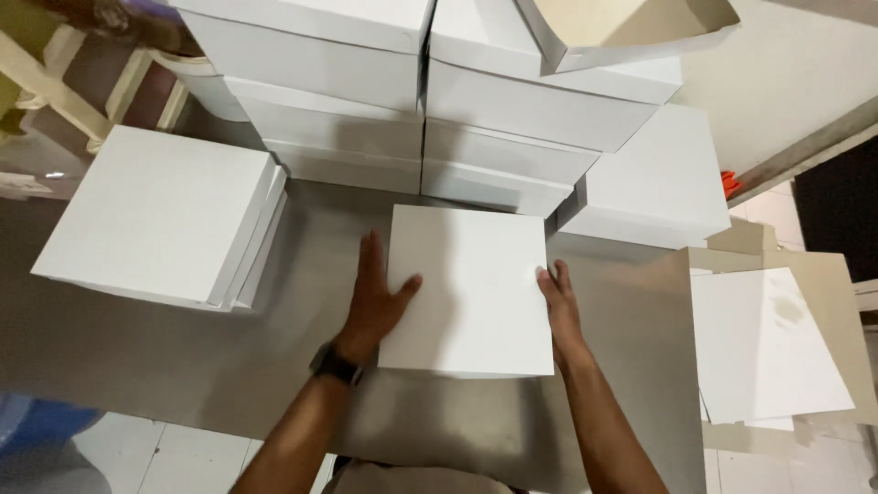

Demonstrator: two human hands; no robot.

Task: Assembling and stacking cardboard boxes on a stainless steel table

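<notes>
A closed white cardboard box [471, 288] lies flat on the grey metal table [183, 352] right in front of me. My left hand [373, 302] rests against the box's left side, thumb laid on the lid, a dark watch on the wrist. My right hand [560, 306] presses against the box's right side, fingers pointing away from me. Both hands hold the box between them.
Stacks of white boxes [416, 101] fill the table's far side, one open box [631, 32] on top. Another stack of flat white boxes [165, 215] sits at the left, a single box [658, 178] at the right. Flat white and brown cardboard sheets [773, 343] lie right.
</notes>
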